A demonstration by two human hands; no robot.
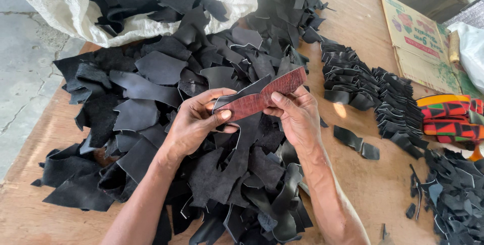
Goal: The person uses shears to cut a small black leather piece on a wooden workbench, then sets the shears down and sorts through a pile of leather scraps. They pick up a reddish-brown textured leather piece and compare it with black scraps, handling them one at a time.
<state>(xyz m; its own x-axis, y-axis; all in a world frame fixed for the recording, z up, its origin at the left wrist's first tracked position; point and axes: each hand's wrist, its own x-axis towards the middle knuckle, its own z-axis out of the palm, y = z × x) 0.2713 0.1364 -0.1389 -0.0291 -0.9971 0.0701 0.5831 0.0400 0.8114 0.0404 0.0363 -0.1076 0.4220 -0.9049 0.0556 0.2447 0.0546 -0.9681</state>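
Between the fingertips of both hands: one waisted leather piece (262,99), reddish-brown and scaly on the face turned up, black along its upper edge. Left hand (194,124) holds its lower end, thumb on top and fingers curled beneath. Right hand (297,116) holds the middle, thumb pressed on the face, fingers closed behind.

Beneath and all around the fingers: a loose heap of black leather offcuts (151,104), unsorted, covering most of the wooden table (368,184).

Beyond the fingers, at the far edge: a white sack (65,8), mouth open, more black scraps spilling out.

Beside the right hand's outer fingers: cut black pieces in overlapping rows (373,88), with two lone pieces (358,141) nearer. Further out, a striped multicoloured bundle (451,116), flat cardboard (418,43) and another black pile (454,189), possibly trimmings.

Progress, as judged: several rows laid out; the larger heap and sack remain.
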